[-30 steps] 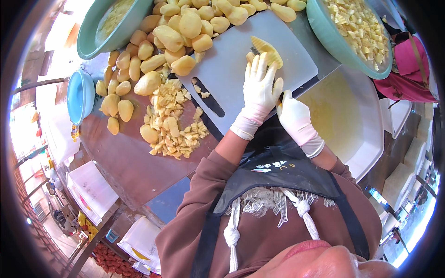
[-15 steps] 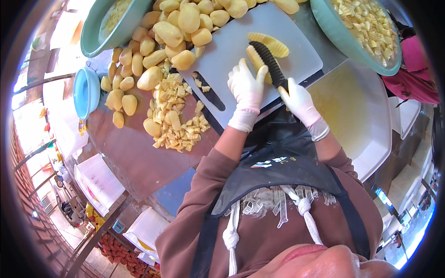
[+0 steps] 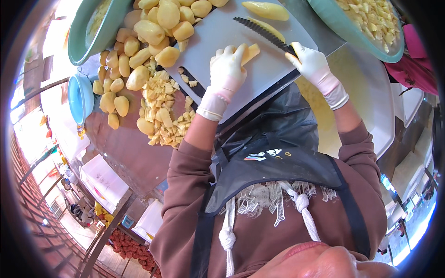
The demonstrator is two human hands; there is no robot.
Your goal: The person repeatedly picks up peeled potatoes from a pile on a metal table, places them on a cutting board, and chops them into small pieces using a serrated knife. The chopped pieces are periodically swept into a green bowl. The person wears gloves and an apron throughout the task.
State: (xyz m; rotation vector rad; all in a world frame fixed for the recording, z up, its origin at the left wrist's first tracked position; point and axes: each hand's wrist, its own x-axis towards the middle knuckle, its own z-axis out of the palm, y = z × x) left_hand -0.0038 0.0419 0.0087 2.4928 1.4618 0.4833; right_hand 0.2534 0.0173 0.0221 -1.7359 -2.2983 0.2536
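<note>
My left hand [image 3: 228, 69], in a white glove, is closed on a peeled potato piece [image 3: 251, 53] at the middle of the white cutting board [image 3: 273, 65]. In my gloved right hand [image 3: 311, 65] is a crinkle-cut knife [image 3: 263, 32] with a dark wavy blade, its fingers wrapped round the handle. The blade slants up to the left above the board, apart from the piece in my left hand. Just beyond it lies a cut potato slab [image 3: 271, 30], partly hidden by the blade. A longer peeled potato piece [image 3: 265, 10] rests at the board's far side.
Many peeled potatoes [image 3: 150, 31] are heaped left of the board, with chopped potato pieces [image 3: 162, 109] nearer me. A green basin [image 3: 387, 54] of cut pieces stands far right, another green basin [image 3: 76, 44] far left. A blue bowl [image 3: 79, 99] and a large white tub [image 3: 387, 120] flank the table.
The knife has come away from the potato and up with my right hand. My left hand has moved left, now gripping a potato piece clear of the blade. The view has shifted slightly.
</note>
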